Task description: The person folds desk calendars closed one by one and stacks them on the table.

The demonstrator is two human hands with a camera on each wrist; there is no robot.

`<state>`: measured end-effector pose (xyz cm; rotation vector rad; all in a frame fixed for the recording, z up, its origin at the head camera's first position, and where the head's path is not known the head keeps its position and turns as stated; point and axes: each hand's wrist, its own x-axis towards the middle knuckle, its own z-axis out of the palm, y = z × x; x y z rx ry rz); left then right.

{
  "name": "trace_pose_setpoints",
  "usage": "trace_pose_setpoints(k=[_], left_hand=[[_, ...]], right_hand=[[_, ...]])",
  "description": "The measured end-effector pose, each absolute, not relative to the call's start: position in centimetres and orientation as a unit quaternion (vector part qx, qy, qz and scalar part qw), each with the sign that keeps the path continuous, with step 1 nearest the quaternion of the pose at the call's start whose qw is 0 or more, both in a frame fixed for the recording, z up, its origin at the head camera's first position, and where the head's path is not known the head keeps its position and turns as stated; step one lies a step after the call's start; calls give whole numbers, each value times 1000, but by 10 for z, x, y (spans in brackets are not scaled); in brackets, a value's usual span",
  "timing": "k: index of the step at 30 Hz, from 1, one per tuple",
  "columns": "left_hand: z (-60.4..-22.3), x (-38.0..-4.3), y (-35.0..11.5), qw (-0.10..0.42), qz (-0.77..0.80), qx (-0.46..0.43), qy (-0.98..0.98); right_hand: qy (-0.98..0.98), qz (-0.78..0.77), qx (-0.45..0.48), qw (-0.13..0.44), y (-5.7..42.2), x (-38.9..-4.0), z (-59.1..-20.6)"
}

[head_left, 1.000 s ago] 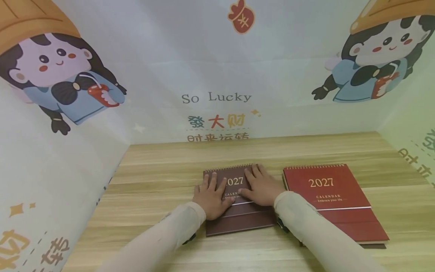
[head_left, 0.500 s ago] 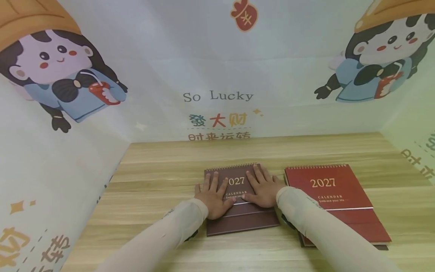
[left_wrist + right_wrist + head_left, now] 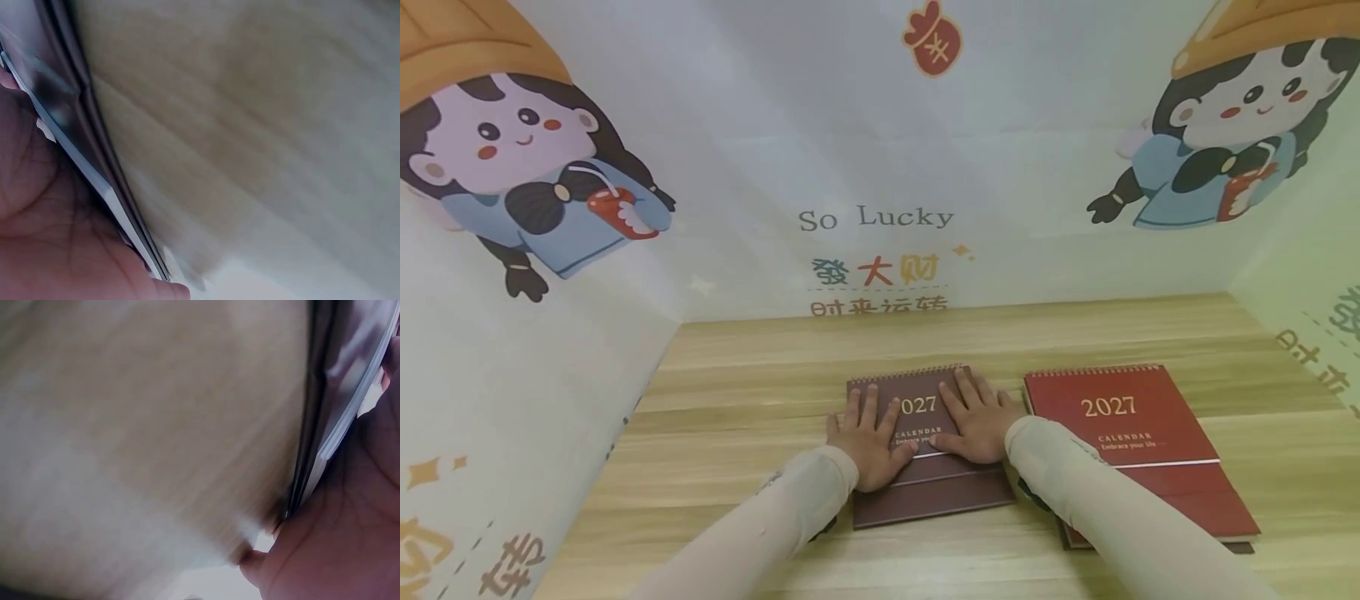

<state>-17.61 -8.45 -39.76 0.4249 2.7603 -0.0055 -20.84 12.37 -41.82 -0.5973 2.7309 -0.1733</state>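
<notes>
A dark brown 2027 desk calendar [image 3: 932, 500] lies flat on the wooden table, its spiral binding at the far edge. My left hand [image 3: 868, 450] rests on the left part of its cover, fingers straight and spread. On the right part lies my right hand [image 3: 979, 423], also spread, its fingertips close to the binding. Between the hands some of the gold print shows. In the left wrist view, the palm [image 3: 56, 231] is over the calendar's page edges [image 3: 125, 212]. The right wrist view has the other palm [image 3: 344, 550] beside the stacked cover and pages [image 3: 350, 419].
A red 2027 desk calendar [image 3: 1120, 417] lies to the right, partly covered by the right sleeve [image 3: 1120, 508]. Something dark shows under its near edge. Around the wooden table [image 3: 737, 392] stand white printed walls [image 3: 745, 125] on the left, back and right.
The head view has shifted slightly. Both hands stay spread on the brown calendar, and the two calendars keep their places on the table.
</notes>
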Motion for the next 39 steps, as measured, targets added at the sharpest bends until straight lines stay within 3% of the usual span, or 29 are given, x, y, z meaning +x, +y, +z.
trace_pose_setpoints(k=[28,33,39], left_hand=[[-410,-181,-86,165,1,150,975],[-409,-186,-90,142,32,160,976],[-399,-190,-101,40,210,134,968]], right_hand=[[958,-66,-213,178,125,-209,-417],[955,-110,-218,169,127,-210,-410],[950,-220,-179,130,134,-207,-400]])
